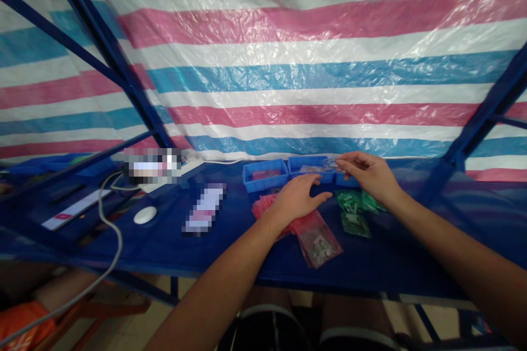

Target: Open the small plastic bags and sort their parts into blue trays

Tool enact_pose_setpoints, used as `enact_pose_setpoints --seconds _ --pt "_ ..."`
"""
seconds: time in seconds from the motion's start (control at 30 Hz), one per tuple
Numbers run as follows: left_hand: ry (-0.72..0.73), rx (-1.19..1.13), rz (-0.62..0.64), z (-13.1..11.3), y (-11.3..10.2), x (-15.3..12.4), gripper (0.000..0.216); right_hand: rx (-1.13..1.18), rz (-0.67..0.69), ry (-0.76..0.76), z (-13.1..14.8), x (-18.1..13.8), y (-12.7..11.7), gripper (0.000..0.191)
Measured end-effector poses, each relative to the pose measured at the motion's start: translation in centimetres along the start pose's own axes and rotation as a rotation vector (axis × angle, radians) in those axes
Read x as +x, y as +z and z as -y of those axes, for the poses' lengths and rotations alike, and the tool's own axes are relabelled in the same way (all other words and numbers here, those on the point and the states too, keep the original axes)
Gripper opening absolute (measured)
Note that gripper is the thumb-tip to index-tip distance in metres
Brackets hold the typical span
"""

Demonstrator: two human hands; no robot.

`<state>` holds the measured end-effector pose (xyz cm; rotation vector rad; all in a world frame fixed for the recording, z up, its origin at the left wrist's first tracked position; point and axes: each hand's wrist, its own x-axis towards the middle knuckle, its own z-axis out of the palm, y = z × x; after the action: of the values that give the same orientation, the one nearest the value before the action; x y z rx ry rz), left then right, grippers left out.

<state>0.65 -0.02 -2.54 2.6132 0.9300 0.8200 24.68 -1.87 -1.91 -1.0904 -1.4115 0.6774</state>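
My right hand (368, 175) is closed, its thumb and fingers pinching a small clear plastic bag (330, 164) over the blue bins. My left hand (297, 197) is open, thumb and fingers apart, above a spread of red plastic bags (319, 241). The front red bag holds small parts I cannot make out. Three blue bins stand in a row behind the hands: the left bin (265, 185), the middle bin (327, 176) and the right bin (345, 180), partly hidden by my right hand. Green plastic bags (354, 219) with small contents lie below my right hand.
On the blue table (164, 252) to the left are a phone (205, 208), a white oval object (145, 215), a power strip (173, 174) and a white cable (117, 255). Blue metal posts (119, 71) and striped sheeting (308, 77) border the table. Another person's leg shows at lower left.
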Motion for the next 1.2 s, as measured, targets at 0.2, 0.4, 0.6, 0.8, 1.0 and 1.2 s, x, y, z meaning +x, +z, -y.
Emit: enact_pose_setpoints --seconds 0.2,0.4,0.6,0.8,1.0,1.2 --pt "0.121 0.134 0.131 0.8 0.7 -0.3 0.062 -0.203 -0.209 -0.156 -0.7 2.0 -1.3 0.032" --pt "0.101 0.069 0.138 1.3 0.7 0.0 0.043 -0.432 -0.217 -0.327 0.0 1.8 -0.6 0.027" --pt "0.101 0.044 0.115 1.2 0.6 0.3 0.041 -0.531 0.063 -0.422 -0.4 1.8 1.1 0.025" --pt "0.033 0.172 0.087 0.8 -0.2 -0.1 0.028 -0.506 0.436 -0.420 2.0 -1.9 2.2 0.024" --pt "-0.005 0.211 0.090 0.7 -0.6 -0.1 0.031 -0.449 0.810 -0.315 3.0 -5.4 3.9 0.072" --pt "-0.045 0.079 -0.048 0.5 -1.0 0.1 0.029 -0.385 0.841 -0.222 3.4 -4.6 3.6 0.040"
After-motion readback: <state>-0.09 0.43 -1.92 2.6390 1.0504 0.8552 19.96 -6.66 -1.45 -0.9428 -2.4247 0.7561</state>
